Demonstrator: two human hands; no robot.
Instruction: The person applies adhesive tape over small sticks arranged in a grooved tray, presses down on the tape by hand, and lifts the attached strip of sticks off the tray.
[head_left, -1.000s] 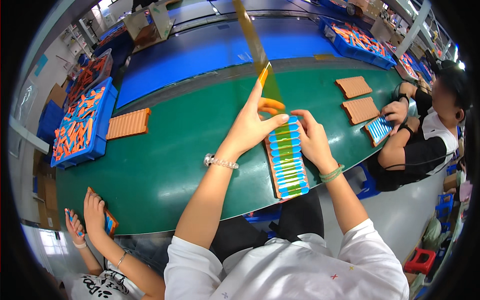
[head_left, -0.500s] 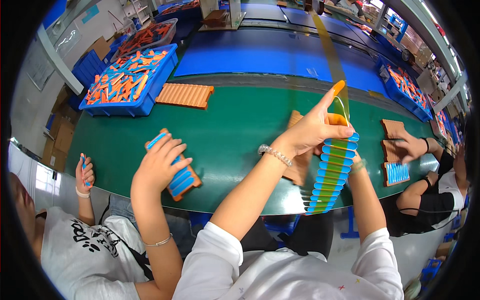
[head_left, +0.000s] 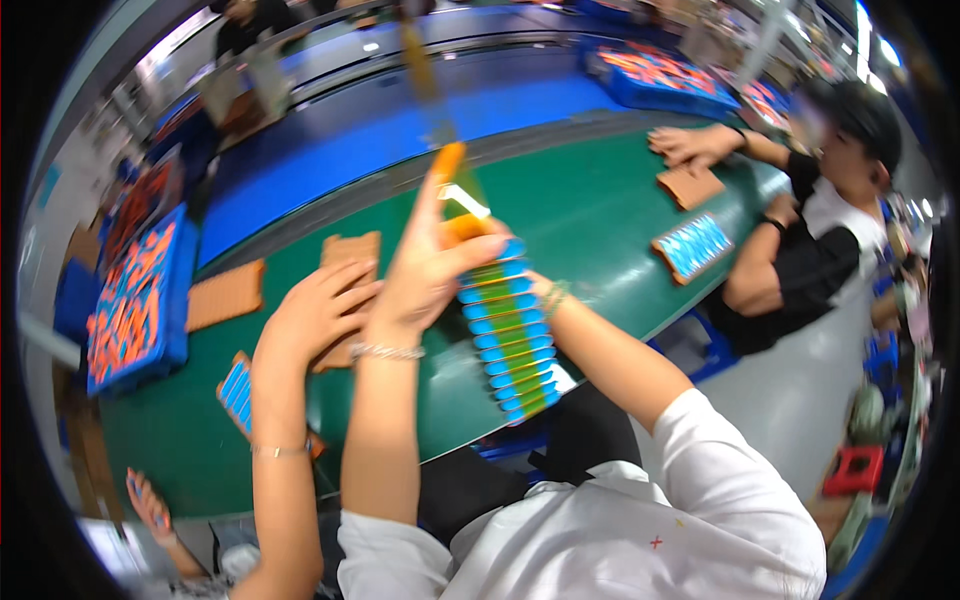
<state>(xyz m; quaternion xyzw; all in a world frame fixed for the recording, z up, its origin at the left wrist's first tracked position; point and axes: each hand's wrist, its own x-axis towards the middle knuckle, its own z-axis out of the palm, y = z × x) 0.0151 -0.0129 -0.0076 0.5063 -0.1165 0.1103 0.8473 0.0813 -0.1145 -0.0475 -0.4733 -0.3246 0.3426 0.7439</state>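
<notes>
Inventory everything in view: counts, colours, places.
table: one, green, centre
stick strip: one, blue, centre foreground
tape: one, amber, above the strip
trays: at least five, brown, on the table
bins: at least two, blue, left and upper right
sticks: many, orange and blue, in the bins
surface: one, blue, beyond the table
stool: one, red, lower right
workers: at least three, black or white clothes, left, right, top
left hand, right hand: two, left tipped orange, at the strip

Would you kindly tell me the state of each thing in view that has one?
Strip: taped together, held
Left hand: closed on strip's upper end
Right hand: mostly hidden, grip unclear
Tape: unrolled, stretching away
Left bin: filled
Right bin: filled
Tray beside left bin: ridges showing
Nearer right tray: holding blue sticks
</notes>
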